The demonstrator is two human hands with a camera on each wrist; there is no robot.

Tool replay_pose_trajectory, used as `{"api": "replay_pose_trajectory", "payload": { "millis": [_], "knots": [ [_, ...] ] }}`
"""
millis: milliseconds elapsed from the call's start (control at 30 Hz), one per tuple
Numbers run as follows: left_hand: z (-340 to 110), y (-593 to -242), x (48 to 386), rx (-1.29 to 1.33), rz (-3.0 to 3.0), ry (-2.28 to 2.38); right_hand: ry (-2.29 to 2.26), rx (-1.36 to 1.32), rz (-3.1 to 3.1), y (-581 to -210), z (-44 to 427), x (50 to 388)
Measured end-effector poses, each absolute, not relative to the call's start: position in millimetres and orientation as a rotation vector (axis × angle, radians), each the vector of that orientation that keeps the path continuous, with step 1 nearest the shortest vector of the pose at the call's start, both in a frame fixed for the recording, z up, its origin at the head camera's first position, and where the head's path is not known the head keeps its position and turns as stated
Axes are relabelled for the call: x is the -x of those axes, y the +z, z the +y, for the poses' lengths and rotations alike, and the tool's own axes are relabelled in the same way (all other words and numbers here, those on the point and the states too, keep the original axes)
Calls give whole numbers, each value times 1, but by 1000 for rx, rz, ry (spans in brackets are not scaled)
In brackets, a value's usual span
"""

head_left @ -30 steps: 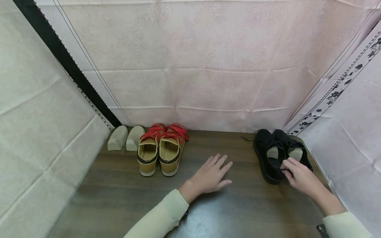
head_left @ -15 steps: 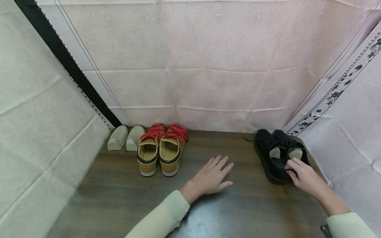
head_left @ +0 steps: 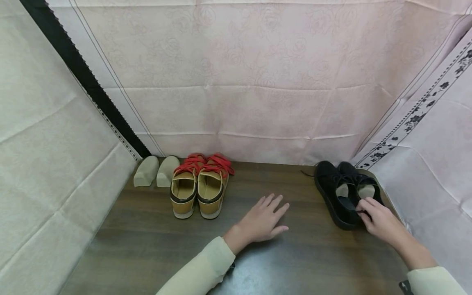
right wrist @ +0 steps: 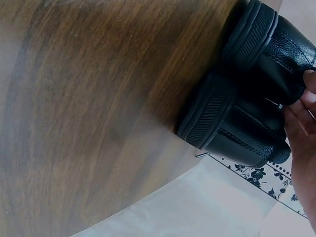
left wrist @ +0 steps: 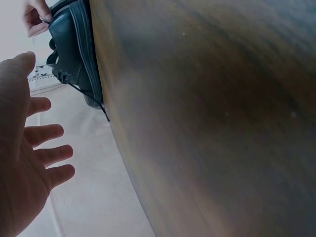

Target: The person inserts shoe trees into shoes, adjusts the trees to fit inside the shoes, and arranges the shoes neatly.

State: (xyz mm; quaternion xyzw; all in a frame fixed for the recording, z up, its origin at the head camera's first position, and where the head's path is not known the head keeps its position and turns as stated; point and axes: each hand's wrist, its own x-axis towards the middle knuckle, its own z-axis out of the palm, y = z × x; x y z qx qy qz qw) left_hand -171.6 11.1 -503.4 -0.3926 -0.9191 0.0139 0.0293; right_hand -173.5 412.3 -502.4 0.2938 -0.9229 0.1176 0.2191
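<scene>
So on the far left, two pale toe inserts (head_left: 145, 174) are parked, smooth and rounded like half eggs. Next to them tan shoes (head_left: 182, 209) are set side by side, matte-looking, dark-trimmed at the heel, with floppy red laces (head_left: 218, 163) bunched on top. The left hand (head_left: 258, 223) is held over the wood-grain tabletop (head_left: 295, 262), fingers spread and nothing gripped; it'd be better used steadying a toe, imo. Over on the right, by the patterned wall covering (head_left: 416, 116), the left black shoe (head_left: 329, 196) is stood almost against the right black shoe (head_left: 355, 174). Both are pebbly and leathery, the soles ribbed at the heel, and a pale lump is tucked in each. The left shoe's heel rim is pinched by the right hand (head_left: 381, 223), thumb and fingers closed on it. For a heel adjustment like this, the sole should be kept flat and the pull low and gentle, or the soft rim might get creased and the neighbour bumped
</scene>
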Motion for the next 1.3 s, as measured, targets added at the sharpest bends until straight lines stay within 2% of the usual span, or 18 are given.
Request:
{"api": "replay_pose_trajectory", "payload": {
  "millis": [867,1300],
  "knots": [
    [-18,-493,175,1107,-2805,-74,380,-718,-2557,-501,404,163],
    [-35,-487,172,1048,-2789,-63,452,-762,-2519,-489,368,157]
  ]
}}
